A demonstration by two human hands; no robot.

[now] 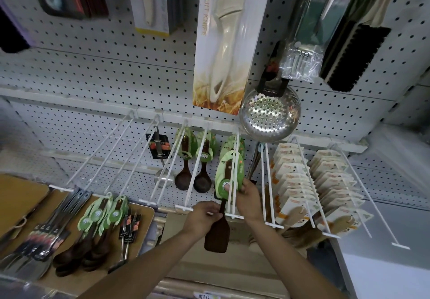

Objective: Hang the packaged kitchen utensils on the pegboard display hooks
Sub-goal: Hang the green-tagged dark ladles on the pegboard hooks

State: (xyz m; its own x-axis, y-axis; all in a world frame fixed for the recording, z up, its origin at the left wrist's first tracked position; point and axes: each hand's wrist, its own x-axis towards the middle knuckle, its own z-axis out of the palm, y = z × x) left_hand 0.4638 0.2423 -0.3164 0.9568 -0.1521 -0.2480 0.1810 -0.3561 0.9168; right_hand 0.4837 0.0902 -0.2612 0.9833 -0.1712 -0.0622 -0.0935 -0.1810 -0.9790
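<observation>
Both hands pinch a green-carded wooden spatula (220, 224) at a white hook (233, 177): left hand (204, 215) on its handle, right hand (247, 199) on the card, beneath a "FRUIT KNIFE" pack (223, 49).

Tall knife pkg (223, 42), top centre of pegboard (97, 65): "FRUIT KNIFE" down its left edge, Chinese char. above. Black tag (271, 88) on skimmer handle, right of it: "HONG JIAYU", seen inverted, approx. reading. Green cards, beige cards, tags on lower hooks: print too small/blurred to read.
</observation>
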